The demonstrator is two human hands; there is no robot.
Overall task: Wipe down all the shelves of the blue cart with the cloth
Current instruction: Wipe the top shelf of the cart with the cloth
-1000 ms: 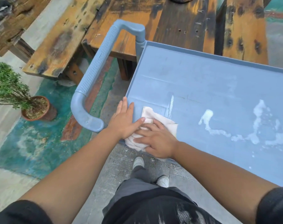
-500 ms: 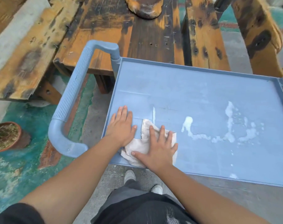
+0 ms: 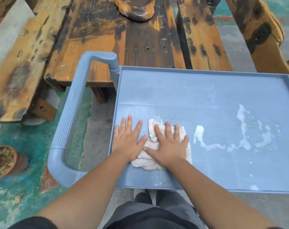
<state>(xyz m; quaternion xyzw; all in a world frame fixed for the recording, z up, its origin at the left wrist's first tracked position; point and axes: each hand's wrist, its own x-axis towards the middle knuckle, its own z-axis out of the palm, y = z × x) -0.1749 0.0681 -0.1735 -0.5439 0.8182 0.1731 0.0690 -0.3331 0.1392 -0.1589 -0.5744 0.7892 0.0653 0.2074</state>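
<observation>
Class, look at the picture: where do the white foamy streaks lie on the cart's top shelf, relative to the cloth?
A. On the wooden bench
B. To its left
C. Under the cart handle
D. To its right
D: the foamy streaks spread across the top shelf to the right of the cloth.

Weathered wooden table (image 3: 140,47), benches; teal-stained concrete floor (image 3: 24,187).

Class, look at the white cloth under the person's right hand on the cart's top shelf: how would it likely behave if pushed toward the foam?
The cloth looks crumpled and soft, so it would probably bunch rather than slide stiffly. The right hand lies flat on it, which should help it move. The shelf looks smooth, and the foam is wet, so it likely glides easily.
</observation>
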